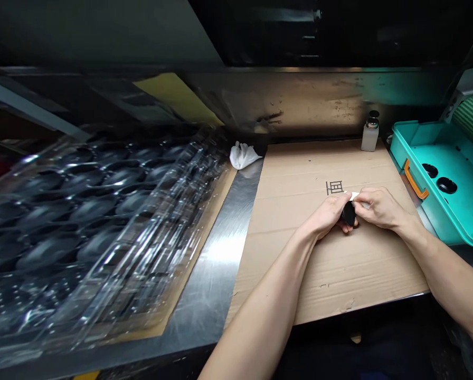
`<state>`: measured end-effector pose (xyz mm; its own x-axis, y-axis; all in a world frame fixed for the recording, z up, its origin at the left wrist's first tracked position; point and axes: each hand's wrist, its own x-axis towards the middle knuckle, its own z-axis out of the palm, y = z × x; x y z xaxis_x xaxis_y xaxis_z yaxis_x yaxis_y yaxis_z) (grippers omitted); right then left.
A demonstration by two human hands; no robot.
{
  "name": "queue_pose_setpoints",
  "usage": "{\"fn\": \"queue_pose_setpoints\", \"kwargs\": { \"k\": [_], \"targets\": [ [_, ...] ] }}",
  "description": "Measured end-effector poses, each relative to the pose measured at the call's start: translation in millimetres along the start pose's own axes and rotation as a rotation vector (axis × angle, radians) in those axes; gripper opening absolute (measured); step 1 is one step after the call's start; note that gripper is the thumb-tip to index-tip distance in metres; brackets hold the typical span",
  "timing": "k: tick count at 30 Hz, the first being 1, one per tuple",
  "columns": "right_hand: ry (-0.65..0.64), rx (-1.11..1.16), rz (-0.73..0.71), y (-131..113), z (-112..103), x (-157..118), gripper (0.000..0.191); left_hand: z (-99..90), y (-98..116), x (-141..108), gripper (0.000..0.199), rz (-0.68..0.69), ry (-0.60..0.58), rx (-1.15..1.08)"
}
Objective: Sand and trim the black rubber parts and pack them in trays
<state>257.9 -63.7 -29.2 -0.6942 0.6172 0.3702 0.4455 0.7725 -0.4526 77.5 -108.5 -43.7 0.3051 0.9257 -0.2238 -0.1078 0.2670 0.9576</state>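
Note:
My left hand (330,212) is closed around a glossy black rounded piece (349,214), held above the cardboard sheet (284,211). My right hand (379,207) is closed beside it, its fingertips at the piece's right edge. A small bit of white cloth or tissue (354,196) shows between the two hands at the top of the piece; my right fingers seem to pinch it, though its lower part is hidden. The underside of the black piece is covered by my left fingers.
On the left, clear plastic trays (121,211) hold several black rounded pieces. A crumpled white cloth (243,155) lies on the metal bench (208,285). A bottle with a dark cap (370,136) stands at the back. The teal bin (450,224) at right contains black discs (446,185).

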Motion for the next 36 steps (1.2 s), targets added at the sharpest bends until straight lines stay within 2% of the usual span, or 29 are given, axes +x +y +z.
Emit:
{"fn": "queue_pose_setpoints", "kwargs": {
  "k": [3, 7, 12, 16, 20, 22, 25, 27, 31, 36],
  "targets": [
    [-0.03, -0.003, 0.017, -0.4, 0.2, -0.5, 0.024, 1.3, 0.3, -0.3, 0.056, -0.014, 0.018, 0.01],
    [0.05, -0.026, 0.006, -0.6, 1.2, -0.8, 0.025, 2.6, 0.5, -0.1, 0.056, 0.012, 0.029, 0.004],
    [-0.038, -0.016, 0.047, -2.2, -0.7, -0.5, 0.025, 1.6, 1.8, -0.3, 0.058, -0.013, 0.017, 0.033],
    [0.034, -0.004, 0.032, -2.0, 1.2, -0.4, 0.026, 2.1, 1.1, -0.1, 0.058, -0.002, 0.021, 0.006],
    [-0.04, -0.034, 0.082, -1.8, 1.2, -0.7, 0.022, 2.0, 0.7, 0.2, 0.055, -0.028, 0.014, 0.002],
    [0.026, -0.006, 0.103, -1.9, -0.5, -0.6, 0.022, -1.4, 2.5, 0.2, 0.052, -0.069, 0.024, -0.103],
    [0.282, 0.045, 0.165, 0.5, -3.0, 0.3, 0.022, -11.7, 7.7, 0.3, 0.056, -0.172, 0.08, -0.395],
    [0.399, 0.026, 0.236, 4.6, -3.2, 1.4, 0.021, -19.3, 11.6, 0.5, 0.059, -0.246, 0.114, -0.576],
    [0.397, -0.036, 0.291, 13.9, 0.5, 3.0, 0.022, -26.7, 17.6, 0.2, 0.059, -0.319, 0.15, -0.747],
    [0.37, -0.048, 0.243, 15.2, 5.2, 2.2, 0.023, -24.6, 21.0, -1.5, 0.06, -0.33, 0.166, -0.792]
  ]
}}
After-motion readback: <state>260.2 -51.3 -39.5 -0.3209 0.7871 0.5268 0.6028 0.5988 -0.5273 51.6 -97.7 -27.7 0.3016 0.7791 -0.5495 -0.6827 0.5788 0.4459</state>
